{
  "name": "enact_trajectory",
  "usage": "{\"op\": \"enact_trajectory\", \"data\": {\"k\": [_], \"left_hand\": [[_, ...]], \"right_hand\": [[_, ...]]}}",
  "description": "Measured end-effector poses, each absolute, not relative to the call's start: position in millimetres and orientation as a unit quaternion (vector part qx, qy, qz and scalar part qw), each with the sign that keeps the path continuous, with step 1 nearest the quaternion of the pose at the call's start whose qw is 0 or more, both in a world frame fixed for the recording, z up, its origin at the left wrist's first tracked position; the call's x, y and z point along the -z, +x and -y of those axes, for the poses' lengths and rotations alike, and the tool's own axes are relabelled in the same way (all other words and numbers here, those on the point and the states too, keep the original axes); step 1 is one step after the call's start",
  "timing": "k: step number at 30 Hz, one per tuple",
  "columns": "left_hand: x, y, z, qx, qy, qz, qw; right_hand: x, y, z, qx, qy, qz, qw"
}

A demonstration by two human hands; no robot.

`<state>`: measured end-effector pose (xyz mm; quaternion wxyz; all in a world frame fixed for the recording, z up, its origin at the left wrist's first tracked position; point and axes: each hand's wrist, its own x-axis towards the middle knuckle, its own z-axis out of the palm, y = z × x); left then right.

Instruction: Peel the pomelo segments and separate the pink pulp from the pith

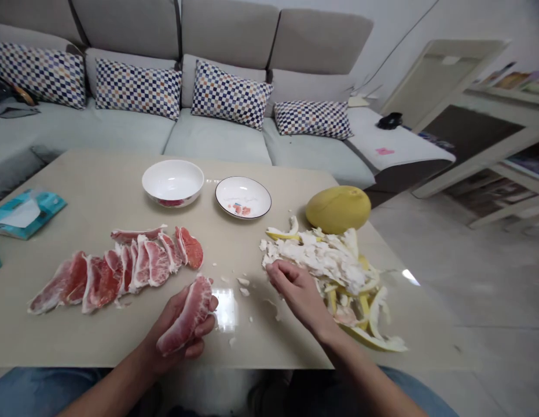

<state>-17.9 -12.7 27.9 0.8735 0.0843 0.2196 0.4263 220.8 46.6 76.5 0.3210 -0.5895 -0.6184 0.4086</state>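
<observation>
My left hand point(182, 324) is closed round a pink pomelo segment point(186, 315), held just above the near edge of the beige table point(99, 185). To its left several peeled pink segments point(117, 269) lie in a row on the table. My right hand point(295, 286) rests palm down with its fingers curled at the left edge of a heap of white pith and yellow peel point(338, 266); whether the fingers pinch a scrap is unclear. A whole yellow pomelo point(338, 208) sits behind the heap.
A white bowl point(172, 182) and a shallow black-rimmed dish point(243, 197) stand mid-table. A teal tissue pack point(24, 213) lies at the left edge. Small pith scraps point(243, 284) dot the table between my hands. A grey sofa with checked cushions point(228, 95) stands behind.
</observation>
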Motion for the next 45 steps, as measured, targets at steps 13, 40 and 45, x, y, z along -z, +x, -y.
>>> {"op": "enact_trajectory", "data": {"k": [13, 40, 45], "left_hand": [[-36.0, -15.5, 11.5, -0.478, 0.080, -0.342, 0.805], [-32.3, -6.4, 22.8, -0.357, 0.210, -0.303, 0.858], [-30.0, 2.6, 29.6, -0.359, 0.225, -0.346, 0.837]], "right_hand": [[-71.1, 264.0, -69.8, -0.022, -0.671, 0.739, 0.057], [-76.6, 191.7, -17.8, -0.448, -0.373, 0.752, 0.307], [-66.8, 181.1, -10.3, -0.526, -0.495, 0.632, 0.281]]}}
